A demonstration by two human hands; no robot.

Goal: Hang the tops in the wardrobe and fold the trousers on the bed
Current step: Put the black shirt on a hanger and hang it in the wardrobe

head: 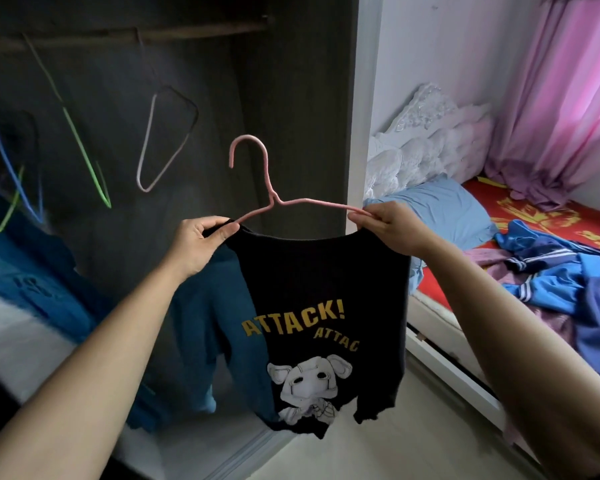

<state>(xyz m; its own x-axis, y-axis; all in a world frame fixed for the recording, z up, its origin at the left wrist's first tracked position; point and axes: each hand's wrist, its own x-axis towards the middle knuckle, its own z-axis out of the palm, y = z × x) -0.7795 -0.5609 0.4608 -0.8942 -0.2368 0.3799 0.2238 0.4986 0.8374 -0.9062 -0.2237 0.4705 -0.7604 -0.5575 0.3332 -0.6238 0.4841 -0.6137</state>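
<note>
- The left hand [201,242] pinches the left shoulder of a black printed T-shirt [321,317] together with the left end of a thin pink wire hanger [257,188], thumb and fingers closed on the cloth.
- The right hand [390,226] pinches the hanger's right end and the shirt's right shoulder in the same way.
- The shirt hangs from the hanger in the air, in front of the open dark wardrobe [274,109], with its hook upright and clear of the wooden rail [187,31].
- Empty green [84,147], blue [13,168] and pale [167,136] hangers hang from that rail.
- Blue clothes [201,327] hang lower inside the wardrobe.
- To the right, blue striped trousers [565,268] lie crumpled on the red-sheeted bed [541,216], near a light blue pillow [440,213] and pink curtains [561,91].
</note>
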